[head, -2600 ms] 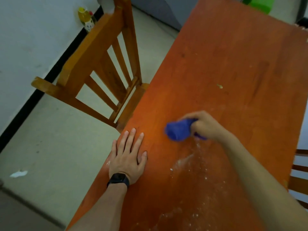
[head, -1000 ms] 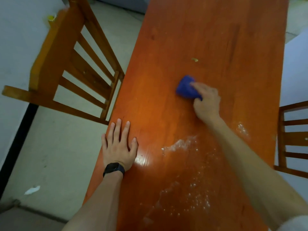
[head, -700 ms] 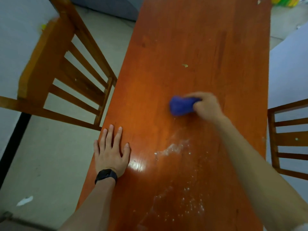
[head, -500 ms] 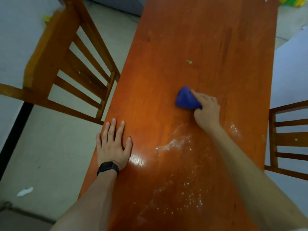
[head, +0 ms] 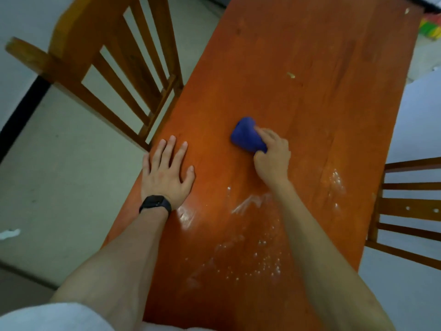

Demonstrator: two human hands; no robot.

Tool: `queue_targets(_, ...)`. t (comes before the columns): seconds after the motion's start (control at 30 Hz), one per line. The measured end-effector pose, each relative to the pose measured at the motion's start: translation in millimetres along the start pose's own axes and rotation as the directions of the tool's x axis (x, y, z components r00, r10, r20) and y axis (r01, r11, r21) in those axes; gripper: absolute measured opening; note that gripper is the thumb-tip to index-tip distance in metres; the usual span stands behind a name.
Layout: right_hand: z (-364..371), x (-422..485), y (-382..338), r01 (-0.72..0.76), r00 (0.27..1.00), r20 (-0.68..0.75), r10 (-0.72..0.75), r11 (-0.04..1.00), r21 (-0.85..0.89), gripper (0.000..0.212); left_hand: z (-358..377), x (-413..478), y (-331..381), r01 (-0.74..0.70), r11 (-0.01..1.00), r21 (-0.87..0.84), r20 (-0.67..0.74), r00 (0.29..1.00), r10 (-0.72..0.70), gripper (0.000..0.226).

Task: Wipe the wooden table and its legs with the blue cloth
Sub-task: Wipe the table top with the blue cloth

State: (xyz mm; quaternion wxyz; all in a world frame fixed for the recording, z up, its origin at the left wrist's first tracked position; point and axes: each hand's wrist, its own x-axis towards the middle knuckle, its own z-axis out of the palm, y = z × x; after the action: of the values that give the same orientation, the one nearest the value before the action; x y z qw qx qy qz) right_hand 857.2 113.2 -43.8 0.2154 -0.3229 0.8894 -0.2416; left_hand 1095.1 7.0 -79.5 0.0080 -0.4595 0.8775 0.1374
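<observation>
Blue cloth (head: 247,136) sits bunched into a wad near the middle of the wooden table (head: 310,56), pressed to the top by the right hand (head: 272,158), whose fingers curl over its near side and grip it. The left hand (head: 167,173) lies flat on the table's left edge, fingers spread and holding nothing, with a dark watch (head: 155,203) on the wrist; it looks to be a brace for the lean. White wet streaks and specks (head: 250,201) lie on the near part of the top, some between the two arms and some close to the right edge, and a small pale crumb (head: 290,75) lies farther up the boards. The wiping seems only partly done. A wad this tight probably touches little wood, so opening it flatter under the palm should cover more with each pass. Long overlapping strokes along the boards, drawn toward one edge, should gather the white residue rather than smear it. The crumb is best swept into a fold of the cloth, not flicked to the floor. The patch under the left hand will need its own pass. A chair (head: 114,58) stands just beside the left edge and another chair (head: 410,206) near the right, so they may have to be shifted before the legs, which are out of view, can be reached.
</observation>
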Motion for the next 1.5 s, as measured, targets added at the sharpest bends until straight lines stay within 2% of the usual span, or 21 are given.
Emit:
queue_targets(0.07, 17, -64, -1, 0.068, 0.994, 0.08, -0.068, 0.998, 0.0, 0.063, -1, -2, -1, -0.004, 1.0, -0.01, 0.003, 1.0, 0.004, 0.063)
queue_targets(0.17, 15, -144, 1, 0.193, 0.898, 0.407, -0.168, 0.981, -0.021, 0.052, -3, 0, 0, -0.004, 1.0, -0.019, -0.005, 1.0, 0.004, 0.063)
queue_targets(0.23, -4, -138, -3, 0.086, 0.804, 0.585, -0.111, 0.994, 0.07, 0.048, -4, 0, 1, -0.007, 1.0, -0.01, -0.004, 1.0, 0.007, 0.063)
queue_targets(0.27, -12, -123, -4, 0.006, 0.798, 0.598, -0.074, 0.993, 0.115, 0.045, -3, 1, 0, -0.011, 1.0, -0.011, -0.003, 1.0, 0.011, 0.064)
queue_targets(0.3, -19, -107, -5, -0.033, 0.847, 0.529, -0.051, 0.988, 0.149, 0.044, -2, 2, 0, -0.017, 1.0, -0.014, -0.001, 1.0, 0.017, 0.064)
queue_targets(0.37, -28, -64, 1, -0.015, 0.98, 0.199, -0.012, 0.991, 0.133, 0.051, 0, 1, -1, -0.019, 1.0, -0.018, -0.003, 1.0, 0.019, 0.064)
queue_targets(0.43, -28, -35, 16, -0.037, 0.994, -0.094, 0.047, 0.994, 0.106, 0.058, 2, 0, -1, -0.02, 1.0, -0.021, -0.017, 1.0, 0.02, 0.063)
queue_targets(0.47, -22, -32, 24, -0.076, 0.984, -0.154, 0.094, 0.99, 0.117, 0.06, 2, -1, -2, -0.026, 0.999, -0.017, -0.019, 0.999, 0.026, 0.063)
queue_targets(0.6, 3, -82, 43, -0.094, 0.99, -0.096, 0.101, 0.993, 0.073, 0.057, 3, -4, -4, -0.033, 0.999, -0.01, -0.017, 0.999, 0.033, 0.063)
queue_targets(0.73, 13, -177, 41, -0.031, 0.978, 0.206, 0.031, 1.0, -0.004, 0.051, 4, -7, -5, -0.045, 0.999, 0.0, -0.014, 0.999, 0.045, 0.063)
queue_targets(0.83, -12, -180, 30, -0.106, 0.941, 0.334, 0.048, 0.982, 0.157, 0.051, 4, -6, -4, -0.052, 0.999, 0.017, -0.019, 0.998, 0.052, 0.063)
queue_targets(0.9, -32, -141, 36, -0.084, 0.982, 0.183, 0.045, 0.974, 0.209, 0.052, 5, -5, -3, -0.058, 0.998, 0.024, -0.03, 0.998, 0.059, 0.063)
queue_targets(0.97, -44, -92, 50, -0.017, 0.999, -0.032, 0.019, 0.996, 0.087, 0.055, 7, -5, -2, -0.067, 0.997, 0.046, -0.036, 0.997, 0.069, 0.063)
queue_targets(1.0, -44, -75, 59, -0.046, 0.995, -0.089, 0.048, 0.999, 0.026, 0.061, 7, -4, 0, -0.071, 0.996, 0.06, -0.029, 0.997, 0.073, 0.063)
queue_targets(1.07, -32, -70, 69, -0.136, 0.983, -0.124, 0.132, 0.99, -0.027, 0.068, 6, -4, 2, -0.073, 0.992, 0.099, -0.007, 0.997, 0.074, 0.063)
queue_targets(1.13, -12, -103, 71, -0.091, 0.988, -0.13, 0.088, 0.996, -0.018, 0.064, 5, -9, 4, -0.071, 0.985, 0.155, 0.009, 0.997, 0.071, 0.064)
queue_targets(1.2, 0, -150, 70, 0.027, 0.999, -0.017, -0.027, 1.0, 0.001, 0.059, 3, -12, 8, -0.034, 0.986, 0.162, 0.01, 0.999, 0.033, 0.064)
queue_targets(1.27, -8, -179, 72, 0.089, 0.964, 0.245, -0.099, 0.995, 0.052, 0.055, 3, -13, 24, 0.042, 0.995, 0.096, 0.011, 0.999, -0.043, 0.063)
queue_targets(1.33, -38, -162, 80, -0.019, 0.935, 0.347, -0.079, 0.963, 0.268, 0.052, 10, -12, 59, 0.057, 0.998, 0.012, 0.016, 0.998, -0.057, 0.061)
queue_targets(1.4, -74, -117, 97, -0.057, 0.98, 0.2, -0.025, 0.917, 0.394, 0.049, 23, -13, 101, 0.012, 1.0, -0.021, 0.025, 1.0, -0.011, 0.058)
queue_targets(1.5, -126, -34, 148, -0.027, 0.982, -0.175, 0.073, 0.967, 0.252, 0.05, 39, -17, 133, 0.046, 0.999, -0.001, -0.015, 0.999, -0.046, 0.057)
